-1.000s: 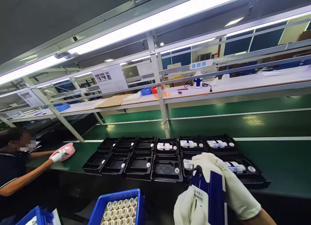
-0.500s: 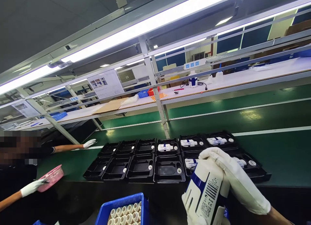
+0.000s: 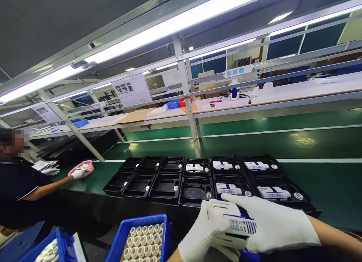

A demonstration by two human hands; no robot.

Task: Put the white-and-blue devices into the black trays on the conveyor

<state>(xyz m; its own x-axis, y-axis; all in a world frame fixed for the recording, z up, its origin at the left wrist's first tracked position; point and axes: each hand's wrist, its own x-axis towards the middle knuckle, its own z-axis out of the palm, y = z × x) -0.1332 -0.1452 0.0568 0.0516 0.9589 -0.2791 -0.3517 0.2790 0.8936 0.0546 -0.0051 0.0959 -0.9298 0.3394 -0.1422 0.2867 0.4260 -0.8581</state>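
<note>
So this is a long assembly line with a green table [image 3: 311,186] running the whole width, white stripes along it and glare spots from the strip light [image 3: 181,24] overhead. Both gloved hands are down at the bottom edge: the left hand [image 3: 203,235] cups the white and blue device [image 3: 237,222] from below and the left, and the right hand [image 3: 271,226] lies over its top and right side, fingers wrapped around it, so both are closed on the thing with the barcode label facing up. It's held in the air just in front of the near edge of the table, close to the black trays [image 3: 195,192] laid out in two rows. The right-hand trays already have a matching device lying in them, the left ones only show a small white round piece each. Below the table edge sits a blue bin [image 3: 124,233] packed with white cylinders standing on end. Off to the left a co-worker's gloved hand [image 3: 77,173] rests at a pink basket [image 3: 88,165] on the same green surface. Behind the line there's a metal frame with an upper shelf [image 3: 283,94] carrying cardboard, small blue and red boxes and a power strip, plus a hanging instruction sheet [image 3: 131,90].
</note>
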